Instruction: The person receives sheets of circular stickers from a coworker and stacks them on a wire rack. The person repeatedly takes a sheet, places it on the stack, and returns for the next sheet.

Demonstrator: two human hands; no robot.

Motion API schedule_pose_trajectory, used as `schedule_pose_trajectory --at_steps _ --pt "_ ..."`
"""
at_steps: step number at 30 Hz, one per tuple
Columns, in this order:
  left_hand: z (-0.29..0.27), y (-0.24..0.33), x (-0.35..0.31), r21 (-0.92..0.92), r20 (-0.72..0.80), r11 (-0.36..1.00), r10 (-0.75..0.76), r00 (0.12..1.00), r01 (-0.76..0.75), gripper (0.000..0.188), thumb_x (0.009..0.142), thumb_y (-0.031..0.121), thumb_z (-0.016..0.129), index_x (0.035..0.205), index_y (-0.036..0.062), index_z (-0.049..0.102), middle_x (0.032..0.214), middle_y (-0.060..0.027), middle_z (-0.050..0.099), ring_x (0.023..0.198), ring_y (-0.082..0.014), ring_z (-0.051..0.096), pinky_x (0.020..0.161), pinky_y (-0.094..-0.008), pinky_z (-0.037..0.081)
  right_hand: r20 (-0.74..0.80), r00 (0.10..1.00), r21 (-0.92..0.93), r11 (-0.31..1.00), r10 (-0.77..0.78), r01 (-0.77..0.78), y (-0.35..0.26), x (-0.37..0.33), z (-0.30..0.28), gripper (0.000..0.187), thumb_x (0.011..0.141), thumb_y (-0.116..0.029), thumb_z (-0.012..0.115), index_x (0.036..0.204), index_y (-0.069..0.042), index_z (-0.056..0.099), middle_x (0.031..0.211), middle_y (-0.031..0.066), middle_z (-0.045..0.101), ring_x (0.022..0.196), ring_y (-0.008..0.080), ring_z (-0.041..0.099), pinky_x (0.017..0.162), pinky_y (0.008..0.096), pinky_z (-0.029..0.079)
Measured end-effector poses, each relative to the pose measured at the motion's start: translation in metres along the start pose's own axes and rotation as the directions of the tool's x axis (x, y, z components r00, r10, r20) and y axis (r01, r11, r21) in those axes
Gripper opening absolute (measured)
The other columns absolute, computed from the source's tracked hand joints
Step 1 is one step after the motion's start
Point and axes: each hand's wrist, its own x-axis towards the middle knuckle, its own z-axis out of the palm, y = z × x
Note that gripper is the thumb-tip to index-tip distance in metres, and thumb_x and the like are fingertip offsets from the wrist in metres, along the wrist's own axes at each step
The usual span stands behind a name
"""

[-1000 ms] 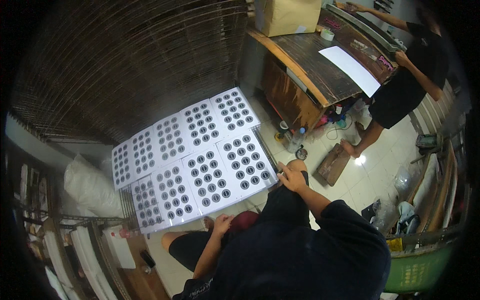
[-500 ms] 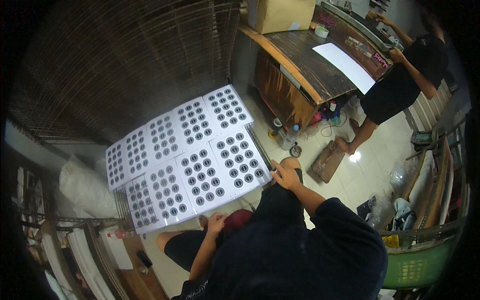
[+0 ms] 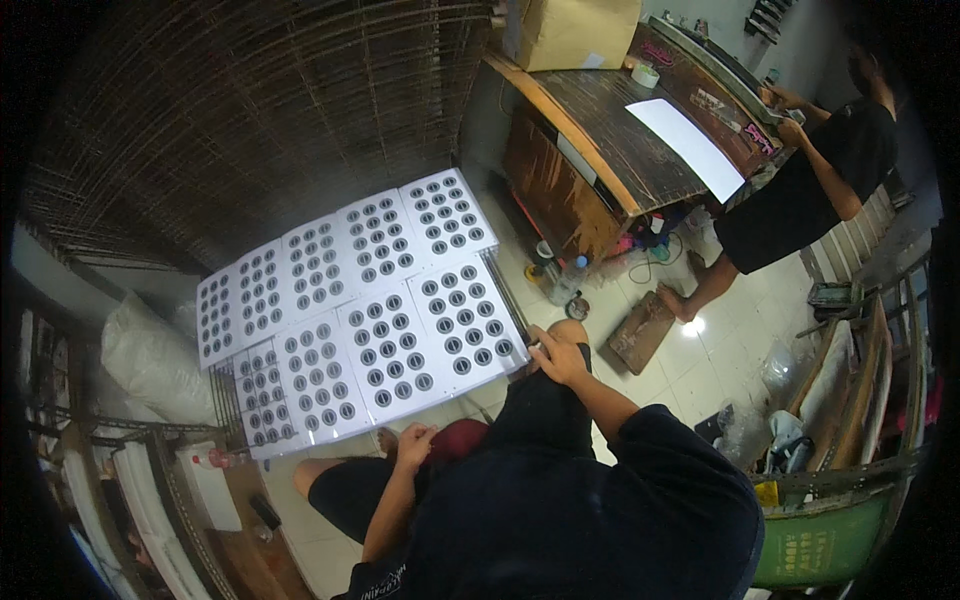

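Observation:
White sheets [image 3: 390, 290] printed with rows of dark round marks lie in two rows on a wire rack [image 3: 505, 300] in front of me. My left hand [image 3: 415, 445] hovers over my lap by a dark red rounded thing [image 3: 458, 440], below the sheets' near edge. Its fingers are curled in; whatever they may hold is too small to make out. My right hand [image 3: 558, 355] rests at my knee beside the rack's right corner, fingers bent. A small pale spot shows by its fingertips, and I cannot tell what it is.
Stacked wire racks [image 3: 300, 110] rise behind the sheets. At a wooden table [image 3: 640, 150] with a white sheet [image 3: 685, 148] and a cardboard box [image 3: 575, 35], another person [image 3: 820, 170] stands. A bottle [image 3: 570, 280] and a wooden block [image 3: 645, 335] are on the floor; a white sack [image 3: 150, 360] lies left.
The view has shifted slightly, so the sheets sit a little farther left. The other person's hands have come closer together at the table's far edge. My hands keep nearly the same pose.

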Motion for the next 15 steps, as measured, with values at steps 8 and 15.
schedule_pose_trajectory --at_steps 8,15 --pt "-0.001 0.008 -0.001 -0.047 -0.011 0.997 -0.059 0.998 0.059 0.021 0.077 0.021 0.065 0.076 0.0034 0.053 0.059 -0.0038 0.052 0.047 -0.0103 0.048 0.042 -0.0236 0.038 0.05 0.999 0.024 1.0 0.01 -0.011 -0.003 0.006 0.0 0.049 0.084 -0.039 0.043 0.121 -0.007 0.043 0.097 0.0226 0.056 0.093 0.0369 0.052 0.079 0.0418 0.041" --pt "-0.013 0.02 -0.001 -0.381 0.5 0.85 -0.143 0.854 0.365 0.029 0.08 0.024 0.052 0.057 0.0108 0.04 0.051 0.0038 0.034 0.044 -0.006 0.031 0.039 -0.0214 0.022 0.044 0.999 -0.046 0.999 0.014 -0.012 0.005 0.0 0.006 0.049 0.084 -0.039 0.042 0.12 -0.006 0.043 0.1 0.0245 0.055 0.096 0.0378 0.051 0.083 0.0421 0.04"
